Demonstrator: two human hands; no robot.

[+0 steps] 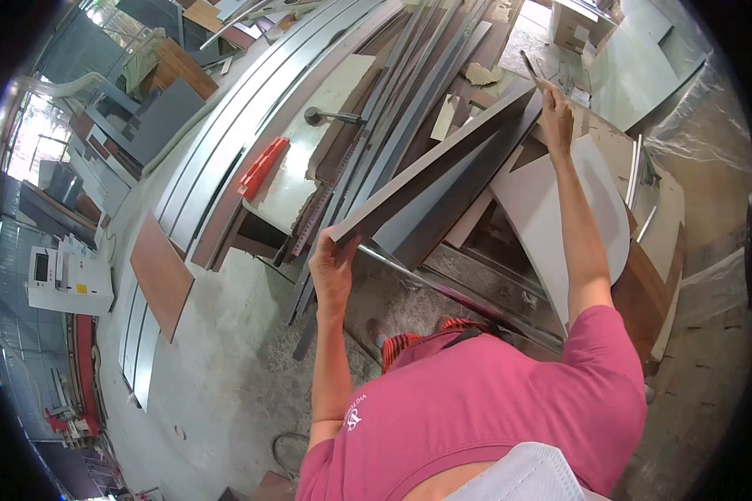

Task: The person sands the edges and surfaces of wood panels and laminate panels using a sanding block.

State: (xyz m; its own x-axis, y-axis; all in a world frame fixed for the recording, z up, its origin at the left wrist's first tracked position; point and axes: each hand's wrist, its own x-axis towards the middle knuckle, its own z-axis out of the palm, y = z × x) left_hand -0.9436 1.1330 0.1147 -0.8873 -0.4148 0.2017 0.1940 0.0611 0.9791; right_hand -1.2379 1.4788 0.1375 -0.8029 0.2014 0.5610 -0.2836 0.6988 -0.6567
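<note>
The long, narrow board [434, 162] slants across the middle of the view toward two o'clock. The left hand [332, 271] is clamped on its near end; the right hand [557, 125], at two o'clock, is closed around a slim pointed tool [529, 67] beside the far end, though I cannot tell whether it also grips the board. The board looks stiff and fairly light, but long enough to swing, so a hold near each end, along the edges, would suit it; its smooth face may slip. A dark grey panel [443, 213] lies just below. A hammer [313, 116] rests at eleven o'clock. Between one and two o'clock stands a cardboard box [570, 35], its contents hidden.
</note>
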